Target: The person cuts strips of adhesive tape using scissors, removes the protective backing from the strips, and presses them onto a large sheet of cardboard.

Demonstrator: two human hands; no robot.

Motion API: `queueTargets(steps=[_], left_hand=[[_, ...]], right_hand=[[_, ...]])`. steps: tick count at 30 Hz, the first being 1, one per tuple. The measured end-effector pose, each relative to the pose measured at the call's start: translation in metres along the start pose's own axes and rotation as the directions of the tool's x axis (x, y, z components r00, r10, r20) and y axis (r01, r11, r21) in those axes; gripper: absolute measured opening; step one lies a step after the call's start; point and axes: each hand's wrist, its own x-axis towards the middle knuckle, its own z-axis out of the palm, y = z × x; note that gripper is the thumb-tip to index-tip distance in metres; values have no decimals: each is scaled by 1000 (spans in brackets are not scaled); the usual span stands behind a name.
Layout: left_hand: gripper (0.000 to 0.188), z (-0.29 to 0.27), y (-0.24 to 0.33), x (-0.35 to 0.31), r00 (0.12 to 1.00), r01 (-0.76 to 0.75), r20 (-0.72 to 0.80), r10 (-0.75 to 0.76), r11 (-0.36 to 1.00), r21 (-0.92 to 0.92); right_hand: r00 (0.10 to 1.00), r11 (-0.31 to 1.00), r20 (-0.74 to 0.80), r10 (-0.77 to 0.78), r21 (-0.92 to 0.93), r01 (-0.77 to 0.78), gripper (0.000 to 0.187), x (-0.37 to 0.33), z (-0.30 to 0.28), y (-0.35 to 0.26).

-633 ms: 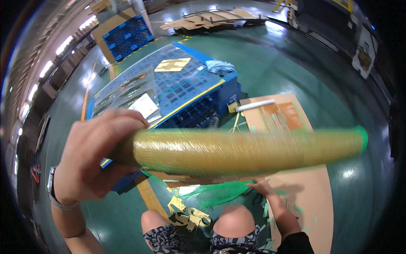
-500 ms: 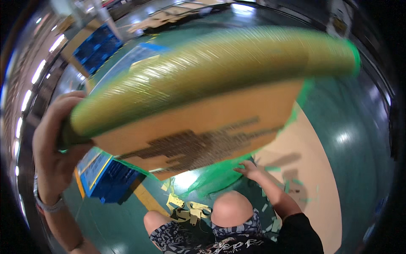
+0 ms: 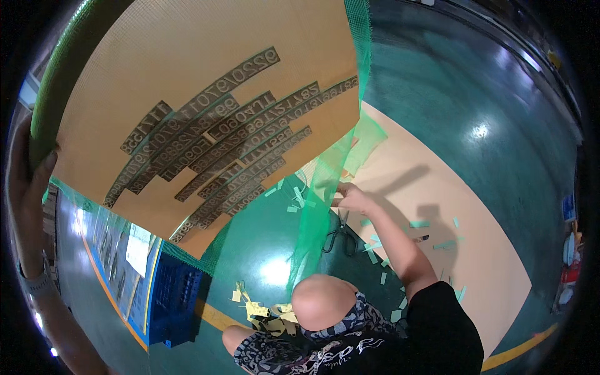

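Note:
A large tan board hangs tilted before me, with strips of dark raised, mirrored characters across its face. Along its left edge runs a thick green roll, and my left hand is closed round the roll's lower end. Thin green mesh trails from the board's right and lower edges. Beside that mesh, my right hand has its fingers pinched together on the mesh's edge. Just below this hand, black-handled scissors lie on the floor.
A tan sheet covers the floor at right, with green scraps and a small dark tool on it. Yellow scraps lie near my knees. A blue pallet stands at left.
The board and its roll have swung up and to the left, turning the printed face toward me. My left hand has moved left; my right hand is slightly higher and further left.

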Motion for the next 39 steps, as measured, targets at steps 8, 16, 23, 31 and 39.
queueTargets(steps=[8, 16, 23, 31, 39], left_hand=[[52, 35, 21, 51, 989, -131, 34, 146, 950, -283], [48, 37, 46, 63, 982, -117, 106, 155, 946, -302], [47, 28, 23, 62, 920, -391, -40, 389, 919, -57], [27, -22, 59, 57, 975, -223, -47, 219, 966, -126], [26, -11, 20, 43, 967, -172, -185, 176, 984, 41]], right_hand=[[954, 938, -168, -247, 207, 279, 87, -16, -29, -11], [982, 942, 70, -176, 302, 147, 73, 4, -63, -54], [974, 881, -129, -188, 416, 226, 56, 72, -79, -26], [923, 646, 1, -384, 715, 268, 42, 70, -132, -77], [913, 902, 174, -368, 306, 305, 56, 20, -27, -104]])
